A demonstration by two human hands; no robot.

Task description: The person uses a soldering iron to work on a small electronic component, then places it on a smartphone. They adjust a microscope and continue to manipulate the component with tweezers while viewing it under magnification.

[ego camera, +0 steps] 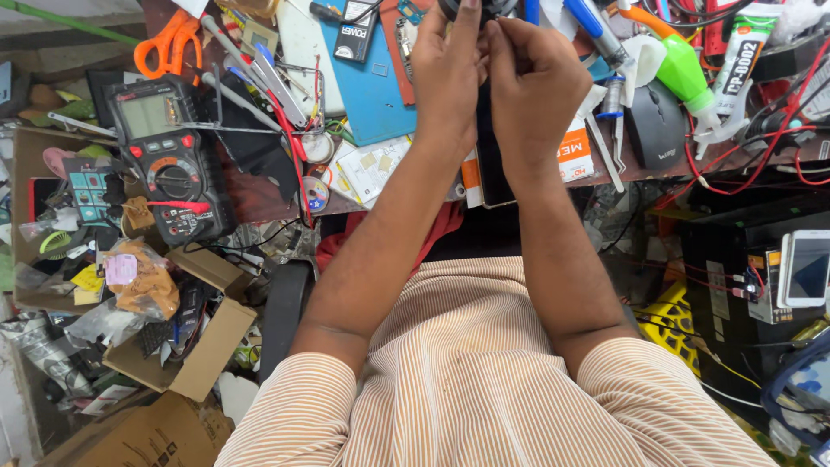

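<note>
An electronics repair workshop, by all signs: cluttered workbench (pixel 259 203) across the upper frame, digital multimeter (pixel 169 156) with red lead at upper left, orange scissors (pixel 169 43) beside tweezers (pixel 259 78), glue tube (pixel 739 56) and tangled red wires (pixel 761 147) at upper right, a white phone (pixel 808 268) at right edge.

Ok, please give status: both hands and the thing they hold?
Left hand and right hand both pinching a small black part at top edge. Part mostly hidden. Cluttered bench around; nothing blocking.
</note>
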